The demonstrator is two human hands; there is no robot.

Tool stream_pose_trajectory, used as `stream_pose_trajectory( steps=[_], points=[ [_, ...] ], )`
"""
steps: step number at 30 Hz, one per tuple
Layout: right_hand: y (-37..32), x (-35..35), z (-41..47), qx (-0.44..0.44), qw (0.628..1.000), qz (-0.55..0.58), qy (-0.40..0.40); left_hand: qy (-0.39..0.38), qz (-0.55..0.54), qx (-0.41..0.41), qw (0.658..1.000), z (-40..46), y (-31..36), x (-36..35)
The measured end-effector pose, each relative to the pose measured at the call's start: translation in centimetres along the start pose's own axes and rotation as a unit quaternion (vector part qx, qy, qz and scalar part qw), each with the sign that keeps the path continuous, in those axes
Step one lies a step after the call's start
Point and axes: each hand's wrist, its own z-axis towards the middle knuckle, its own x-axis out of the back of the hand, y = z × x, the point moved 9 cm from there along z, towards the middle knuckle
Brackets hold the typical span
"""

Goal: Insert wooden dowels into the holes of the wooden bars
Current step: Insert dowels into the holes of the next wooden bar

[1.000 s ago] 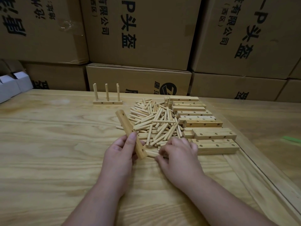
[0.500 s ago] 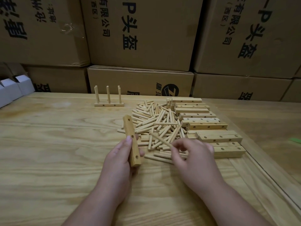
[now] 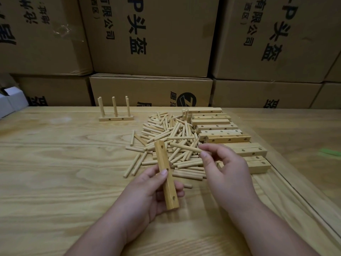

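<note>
My left hand (image 3: pixel 147 193) grips a wooden bar (image 3: pixel 165 169) with three holes on its right face, held lengthwise above the table. My right hand (image 3: pixel 227 174) pinches one wooden dowel (image 3: pixel 184 147) by its right end; the dowel lies nearly level, its free end pointing left, close to the bar's far end but apart from it. A loose pile of dowels (image 3: pixel 169 143) is spread on the table behind both hands. Several drilled bars (image 3: pixel 221 134) lie in a row to the pile's right. A finished bar with three upright dowels (image 3: pixel 115 118) stands at the back.
The wooden table (image 3: pixel 55 172) has a raised strip (image 3: pixel 299 196) running along its right side. Stacked cardboard boxes (image 3: pixel 151 37) wall off the back edge. A white box (image 3: pixel 9 104) sits at the far left. A green mark (image 3: pixel 330 152) shows at the right.
My right hand has lifted a dowel out of the pile and brought it toward the bar. My left hand has drawn the bar nearer to me and turned its holes toward the right.
</note>
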Motion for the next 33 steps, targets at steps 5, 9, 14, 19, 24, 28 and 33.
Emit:
stream_pose_trajectory(
  steps=[5, 9, 14, 19, 24, 28, 33],
  points=[
    [-0.3, 0.0, -0.1, 0.007, 1.0, 0.021, -0.003, 0.039, -0.03, 0.011, 0.999, 0.4, -0.4, 0.8],
    [-0.8, 0.1, -0.1, 0.024, 0.999, 0.031, -0.011, 0.047, -0.041, 0.014, 0.998, 0.5, -0.4, 1.0],
    [-1.6, -0.2, -0.3, 0.052, 0.998, 0.021, -0.036, 0.032, -0.034, 0.014, 0.999, 0.2, 0.0, 0.7],
    [-1.4, -0.6, -0.2, 0.052, 0.997, 0.0, -0.049, 0.028, -0.025, 0.008, 0.999, -0.1, 0.4, 0.3],
    [-1.1, -0.7, -0.2, 0.049, 0.997, 0.002, -0.057, 0.051, 0.0, 0.002, 0.999, 0.0, 0.4, 0.5],
    [-1.4, -1.2, -0.1, 0.061, 0.995, -0.011, -0.081, 0.056, 0.032, -0.012, 0.998, -0.1, 0.5, 0.7],
    [-1.5, -1.8, -0.2, 0.063, 0.993, -0.041, -0.095, 0.044, 0.052, -0.007, 0.998, -0.1, 0.5, 0.7]
  ],
)
